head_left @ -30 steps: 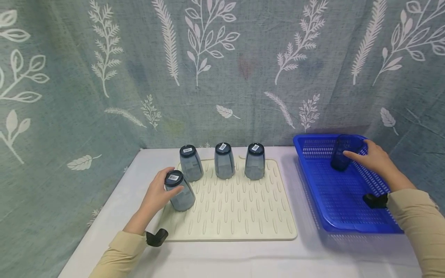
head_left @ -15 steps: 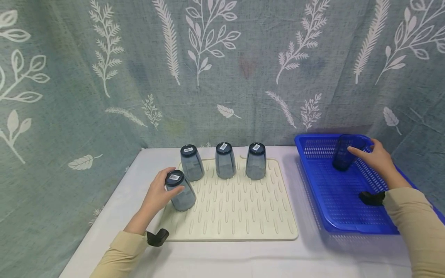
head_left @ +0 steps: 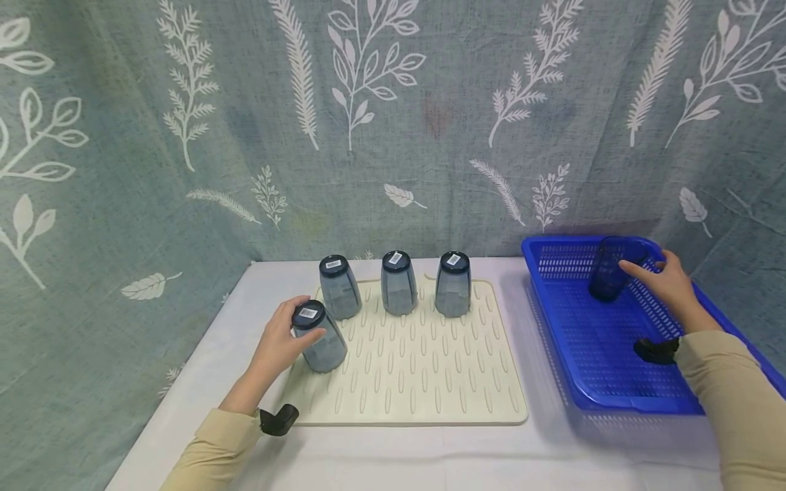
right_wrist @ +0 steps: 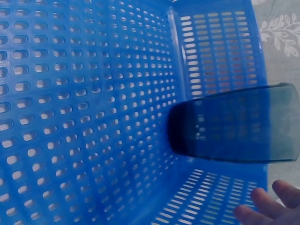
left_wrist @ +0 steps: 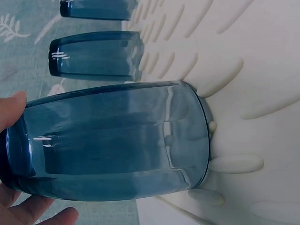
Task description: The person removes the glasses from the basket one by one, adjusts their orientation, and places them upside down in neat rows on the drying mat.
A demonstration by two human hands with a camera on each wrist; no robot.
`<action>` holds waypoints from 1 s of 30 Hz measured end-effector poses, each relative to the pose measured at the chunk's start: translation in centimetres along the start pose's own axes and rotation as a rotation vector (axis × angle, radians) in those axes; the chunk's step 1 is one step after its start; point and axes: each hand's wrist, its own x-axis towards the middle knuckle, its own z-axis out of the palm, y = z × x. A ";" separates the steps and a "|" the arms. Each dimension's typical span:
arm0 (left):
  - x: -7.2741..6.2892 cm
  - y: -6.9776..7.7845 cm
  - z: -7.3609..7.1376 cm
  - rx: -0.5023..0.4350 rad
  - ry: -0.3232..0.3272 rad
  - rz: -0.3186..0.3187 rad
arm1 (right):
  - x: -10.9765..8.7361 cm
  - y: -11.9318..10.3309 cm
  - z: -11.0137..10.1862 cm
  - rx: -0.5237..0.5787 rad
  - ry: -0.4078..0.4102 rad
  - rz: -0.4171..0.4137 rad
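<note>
My left hand (head_left: 279,348) grips the dark base of an upside-down blue-tinted drinking glass (head_left: 324,351), thumb on one side and fingers on the other. Its rim meets the left part of the cream ridged drying mat (head_left: 430,382); a barcode label shows on the base. In the left wrist view the same glass (left_wrist: 117,140) fills the middle. Inside the blue basket (head_left: 571,368), another glass (head_left: 604,279) stands upright in the far corner. My right hand (head_left: 666,283) hovers beside that glass, and the right wrist view shows fingertips (right_wrist: 260,199) apart from its wall.
Along the mat's back edge stand three more upside-down glasses: a left one (head_left: 340,293), a middle one (head_left: 399,290) and a right one (head_left: 453,293). White cloth (head_left: 399,457) covers the table. A leaf-patterned curtain (head_left: 430,184) hangs behind.
My right hand has shifted slightly right, away from the upright glass in the basket. My left hand and its glass hold still. The head view has turned a touch.
</note>
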 end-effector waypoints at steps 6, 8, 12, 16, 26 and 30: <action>0.0 0.0 0.0 0.003 0.005 0.003 | 0.6 0.6 0.7 0.085 0.019 0.015; 0.0 -0.1 0.0 0.004 0.005 0.002 | 0.8 0.7 1.0 0.103 0.025 0.024; 0.0 -0.1 0.0 0.003 0.006 0.001 | 1.2 0.8 1.5 0.127 0.032 0.026; 0.0 0.0 0.1 -0.004 0.009 0.005 | 1.4 0.8 1.9 0.148 0.033 0.025; 0.0 0.1 0.0 -0.028 0.007 0.001 | 2.3 0.4 2.7 0.296 0.108 0.036; 0.0 0.0 0.1 -0.025 0.009 0.003 | 2.6 0.3 3.0 0.310 0.142 0.052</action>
